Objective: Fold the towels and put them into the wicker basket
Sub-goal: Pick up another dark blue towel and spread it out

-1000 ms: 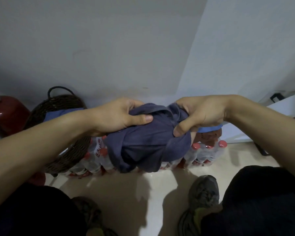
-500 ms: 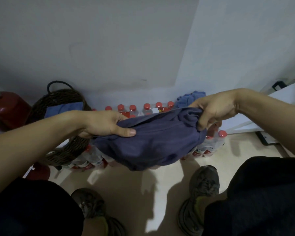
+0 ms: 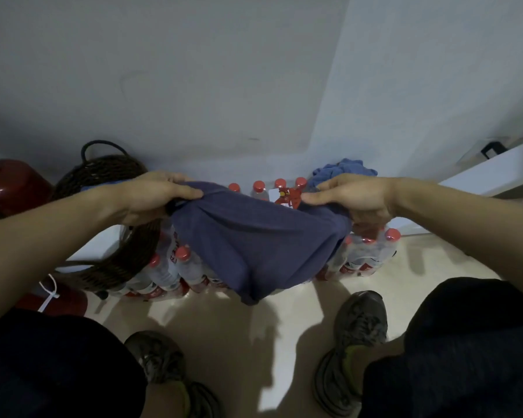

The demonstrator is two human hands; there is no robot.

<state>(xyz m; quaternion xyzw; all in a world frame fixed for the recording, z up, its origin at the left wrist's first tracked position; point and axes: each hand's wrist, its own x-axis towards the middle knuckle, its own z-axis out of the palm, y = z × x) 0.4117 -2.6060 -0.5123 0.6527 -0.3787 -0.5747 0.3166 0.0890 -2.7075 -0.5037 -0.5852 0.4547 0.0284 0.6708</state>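
against pale walls, bottles [image 3: 372,254] crowd beige floor [image 3: 233,333].

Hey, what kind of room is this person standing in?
Probably a storage corner or utility room: shrink-wrapped packs of water bottles sit on the bare floor, with a red fire extinguisher against the plain wall.

Storage corner of a building, shrink-wrapped packs of water bottles [image 3: 372,254] on the floor, red fire extinguisher [image 3: 15,185], bare white walls [image 3: 194,70]
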